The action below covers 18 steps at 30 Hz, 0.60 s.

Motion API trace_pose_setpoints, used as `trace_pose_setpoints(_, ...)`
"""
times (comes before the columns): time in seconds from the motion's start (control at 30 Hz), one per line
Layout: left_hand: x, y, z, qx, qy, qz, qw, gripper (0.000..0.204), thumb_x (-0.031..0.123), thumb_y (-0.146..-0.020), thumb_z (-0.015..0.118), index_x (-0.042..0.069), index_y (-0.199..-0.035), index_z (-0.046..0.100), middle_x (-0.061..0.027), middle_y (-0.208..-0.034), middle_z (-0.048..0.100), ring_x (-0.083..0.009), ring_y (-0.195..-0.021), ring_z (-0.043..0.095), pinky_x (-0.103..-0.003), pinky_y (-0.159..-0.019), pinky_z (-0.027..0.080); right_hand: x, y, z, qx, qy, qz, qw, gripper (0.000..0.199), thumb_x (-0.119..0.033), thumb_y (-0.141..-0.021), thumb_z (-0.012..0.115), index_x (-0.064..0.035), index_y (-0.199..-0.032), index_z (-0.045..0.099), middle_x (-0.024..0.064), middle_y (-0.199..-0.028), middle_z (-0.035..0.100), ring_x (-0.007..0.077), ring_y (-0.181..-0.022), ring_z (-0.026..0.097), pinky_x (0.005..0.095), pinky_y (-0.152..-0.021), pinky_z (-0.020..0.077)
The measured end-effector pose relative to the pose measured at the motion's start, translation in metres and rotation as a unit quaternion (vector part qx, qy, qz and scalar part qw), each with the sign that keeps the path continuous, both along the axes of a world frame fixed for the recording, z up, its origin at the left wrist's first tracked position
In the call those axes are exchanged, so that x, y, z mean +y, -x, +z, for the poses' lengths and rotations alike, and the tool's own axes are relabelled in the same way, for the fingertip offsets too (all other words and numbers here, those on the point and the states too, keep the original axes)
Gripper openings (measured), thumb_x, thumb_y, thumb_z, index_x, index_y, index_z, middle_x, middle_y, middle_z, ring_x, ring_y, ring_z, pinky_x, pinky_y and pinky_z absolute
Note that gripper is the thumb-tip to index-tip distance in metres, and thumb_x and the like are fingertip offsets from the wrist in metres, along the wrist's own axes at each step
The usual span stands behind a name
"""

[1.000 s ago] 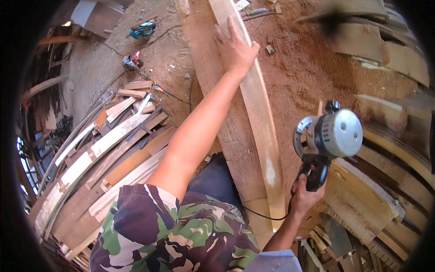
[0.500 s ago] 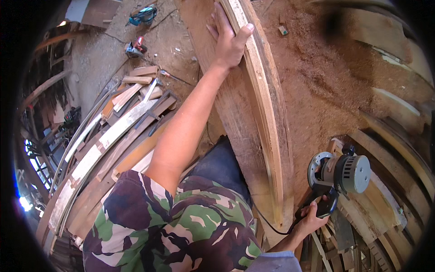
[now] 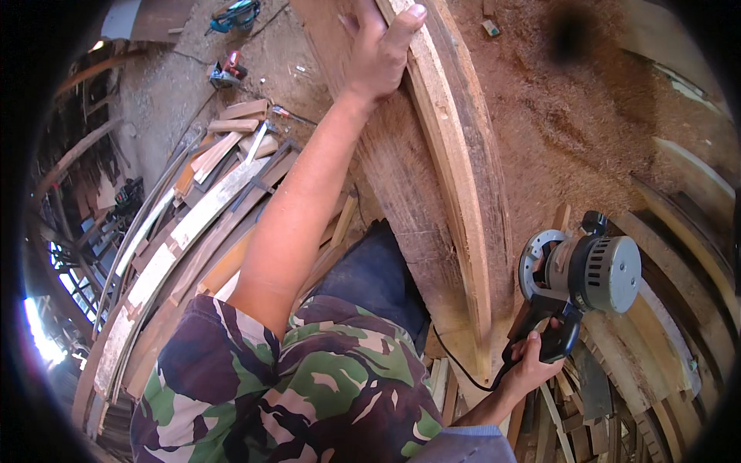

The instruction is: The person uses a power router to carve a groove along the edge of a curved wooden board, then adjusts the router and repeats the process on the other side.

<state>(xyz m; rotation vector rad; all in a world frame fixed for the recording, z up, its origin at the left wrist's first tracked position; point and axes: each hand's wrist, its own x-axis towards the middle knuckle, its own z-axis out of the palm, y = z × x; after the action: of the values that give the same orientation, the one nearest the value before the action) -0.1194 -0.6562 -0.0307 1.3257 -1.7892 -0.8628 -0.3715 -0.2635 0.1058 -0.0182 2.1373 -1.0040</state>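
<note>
Head: router point(image 3: 598, 266) apart from board's edge point(image 3: 454, 170)

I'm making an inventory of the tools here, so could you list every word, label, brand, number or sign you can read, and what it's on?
There is none I can read.
Silver-and-black power tool in the right hand: no legible lettering.
Teal tool and red tool on the ground: too small to tell.
Board in the left hand: no legible writing.

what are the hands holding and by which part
Left hand: a wooden board, by its upturned edge. Right hand: a router, by its black handle.
</note>
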Motion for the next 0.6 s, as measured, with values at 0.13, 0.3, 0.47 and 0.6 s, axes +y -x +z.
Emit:
trace_pose_setpoints(0.13, 0.005, 0.006, -0.004, 0.061, -0.050, 0.017, 0.997, 0.101, 0.047, -0.103, 0.057, -0.008, -0.166, 0.001, -0.0216, -0.172, 0.021, -0.0291, -0.160, 0.018, -0.038, -0.130, 0.012, -0.009, -0.007, -0.002, 0.000, 0.001, 0.013, 1.000, 0.042, 0.003, -0.089, 0.067, 0.0061, -0.129, 0.057, 0.0071, -0.076, 0.058, 0.0097, -0.048, 0.048, 0.0255, -0.044, 0.0368)
trace_pose_setpoints(0.3, 0.002, 0.000, -0.019, 0.089, -0.048, 0.002, 0.995, 0.093, 0.045, -0.105, 0.057, -0.006, -0.163, 0.005, -0.0181, -0.164, 0.025, -0.0260, -0.153, 0.023, -0.036, -0.124, 0.017, -0.005, -0.011, -0.006, -0.002, -0.008, 0.010, 1.000, 0.044, 0.002, -0.089, 0.068, 0.0053, -0.131, 0.057, 0.0072, -0.078, 0.058, 0.0098, -0.049, 0.048, 0.0252, -0.044, 0.0363)
trace_pose_setpoints(0.47, 0.005, -0.002, -0.020, 0.115, -0.108, 0.019, 0.987, 0.078, 0.047, -0.106, 0.056, -0.003, -0.155, 0.022, -0.0118, -0.144, 0.037, -0.0204, -0.133, 0.034, -0.033, -0.111, 0.028, -0.006, -0.020, -0.008, 0.016, -0.016, 0.002, 1.000, 0.043, -0.003, -0.093, 0.067, 0.0036, -0.134, 0.057, 0.0000, -0.065, 0.048, 0.0073, -0.049, 0.041, 0.0243, -0.046, 0.0359)
trace_pose_setpoints(0.6, 0.005, -0.005, -0.021, 0.132, -0.151, 0.035, 0.979, 0.067, 0.048, -0.107, 0.055, 0.000, -0.149, 0.035, -0.0068, -0.128, 0.047, -0.0160, -0.118, 0.044, -0.032, -0.101, 0.036, -0.006, -0.027, -0.009, 0.008, -0.011, -0.029, 0.999, 0.042, -0.002, -0.094, 0.066, 0.0020, -0.134, 0.057, 0.0001, -0.068, 0.048, 0.0073, -0.051, 0.041, 0.0244, -0.046, 0.0366)
